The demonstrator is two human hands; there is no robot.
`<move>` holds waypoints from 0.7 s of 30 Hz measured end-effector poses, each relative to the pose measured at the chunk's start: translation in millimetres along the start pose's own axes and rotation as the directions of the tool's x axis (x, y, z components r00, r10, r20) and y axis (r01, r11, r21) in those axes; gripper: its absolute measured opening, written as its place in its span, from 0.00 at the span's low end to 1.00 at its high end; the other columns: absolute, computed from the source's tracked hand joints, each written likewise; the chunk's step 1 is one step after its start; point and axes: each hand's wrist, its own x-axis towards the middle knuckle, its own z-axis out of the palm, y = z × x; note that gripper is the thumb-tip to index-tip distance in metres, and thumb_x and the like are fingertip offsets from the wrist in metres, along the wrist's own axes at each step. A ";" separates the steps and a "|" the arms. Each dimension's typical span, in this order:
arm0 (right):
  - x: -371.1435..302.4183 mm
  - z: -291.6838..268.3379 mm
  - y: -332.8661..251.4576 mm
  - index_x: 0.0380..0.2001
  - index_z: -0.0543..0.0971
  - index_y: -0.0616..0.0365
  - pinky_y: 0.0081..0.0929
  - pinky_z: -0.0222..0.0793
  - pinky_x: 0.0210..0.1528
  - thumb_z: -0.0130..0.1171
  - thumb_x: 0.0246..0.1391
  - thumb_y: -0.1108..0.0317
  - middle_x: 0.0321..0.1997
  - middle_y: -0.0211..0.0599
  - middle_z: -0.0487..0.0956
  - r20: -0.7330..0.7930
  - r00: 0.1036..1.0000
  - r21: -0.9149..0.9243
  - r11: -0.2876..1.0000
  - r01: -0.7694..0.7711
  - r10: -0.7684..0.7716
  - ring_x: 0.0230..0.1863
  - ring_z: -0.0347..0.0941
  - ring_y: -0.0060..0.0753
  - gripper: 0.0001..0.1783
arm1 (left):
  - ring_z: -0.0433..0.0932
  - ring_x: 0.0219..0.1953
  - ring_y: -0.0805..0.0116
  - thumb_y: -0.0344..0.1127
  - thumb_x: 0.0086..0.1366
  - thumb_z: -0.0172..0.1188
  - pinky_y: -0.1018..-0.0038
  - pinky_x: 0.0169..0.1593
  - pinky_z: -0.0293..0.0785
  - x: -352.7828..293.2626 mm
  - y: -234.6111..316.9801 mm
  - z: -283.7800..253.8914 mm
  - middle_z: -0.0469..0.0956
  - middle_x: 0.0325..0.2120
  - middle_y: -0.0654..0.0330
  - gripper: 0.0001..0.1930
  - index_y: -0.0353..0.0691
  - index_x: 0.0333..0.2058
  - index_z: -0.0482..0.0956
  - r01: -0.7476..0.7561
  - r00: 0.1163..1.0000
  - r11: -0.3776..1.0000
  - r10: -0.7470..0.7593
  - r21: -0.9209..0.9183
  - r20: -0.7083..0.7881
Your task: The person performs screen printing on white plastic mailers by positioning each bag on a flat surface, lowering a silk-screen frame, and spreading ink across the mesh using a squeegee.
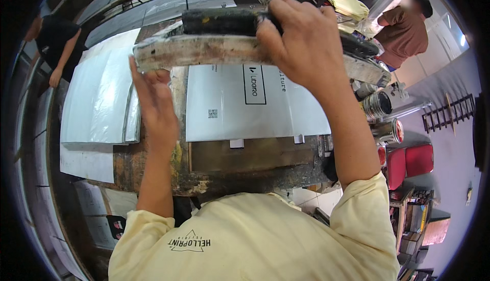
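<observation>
Wooden frame (204, 50) held crosswise
Right hand (306, 41) clamped round it; left hand (159, 105) blurred by its left end, I can't tell its grip; printed white sheet (250, 122) on the worktop (133, 162), nearer the person's body.

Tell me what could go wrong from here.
The stained frame is up over the printed white sheet; if the right grip slipped, it might drop and smear or crease the sheet.

The left grip is close to the stack of white sheets, so a careless swing could nudge or smudge it.

The frame's right end appears near the cans, which might get bumped, though true clearance is hard to judge.
</observation>
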 end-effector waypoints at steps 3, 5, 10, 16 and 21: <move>4.2 7.2 -20.1 0.30 0.80 0.59 0.55 0.69 0.47 0.59 0.61 0.52 0.29 0.46 0.80 0.047 0.992 0.102 0.988 -0.118 0.114 0.35 0.79 0.56 0.19 | 0.56 0.73 0.34 0.64 0.73 0.58 0.34 0.75 0.42 -66.6 14.3 -67.0 0.59 0.70 0.35 0.49 0.41 0.80 0.52 -0.212 0.889 0.587 -0.217 0.782 0.404; 25.5 4.4 -9.1 0.32 0.79 0.62 0.54 0.69 0.43 0.56 0.63 0.55 0.30 0.53 0.79 0.087 0.994 0.139 0.987 -0.079 0.067 0.36 0.77 0.62 0.18 | 0.40 0.79 0.28 0.75 0.70 0.53 0.27 0.74 0.26 -113.2 9.9 -64.1 0.48 0.76 0.30 0.54 0.40 0.79 0.52 -0.373 0.798 0.247 -0.406 0.894 0.445; 65.9 -16.3 8.9 0.23 0.79 0.67 0.47 0.79 0.42 0.53 0.64 0.54 0.22 0.54 0.81 0.104 0.990 0.180 0.978 -0.109 0.091 0.27 0.82 0.54 0.26 | 0.27 0.81 0.32 0.83 0.66 0.45 0.22 0.70 0.14 -157.9 -44.3 -19.9 0.34 0.80 0.35 0.59 0.42 0.81 0.46 -0.192 0.720 0.280 -0.611 0.940 0.329; 78.0 -16.0 15.2 0.20 0.79 0.67 0.47 0.78 0.41 0.52 0.65 0.53 0.18 0.51 0.79 0.118 0.986 0.092 0.987 -0.132 0.121 0.22 0.79 0.52 0.28 | 0.30 0.82 0.36 0.83 0.65 0.48 0.24 0.71 0.14 -149.9 -46.9 4.4 0.37 0.81 0.39 0.61 0.41 0.81 0.46 -0.143 0.690 0.321 -0.646 0.936 0.327; 74.5 -22.7 11.9 0.21 0.80 0.66 0.48 0.78 0.44 0.51 0.65 0.53 0.19 0.49 0.80 0.157 0.978 0.091 0.984 -0.150 0.135 0.22 0.79 0.49 0.28 | 0.36 0.83 0.39 0.80 0.66 0.52 0.26 0.72 0.13 -144.0 -43.8 7.1 0.49 0.79 0.40 0.61 0.29 0.77 0.52 -0.152 0.734 0.371 -0.578 0.916 0.356</move>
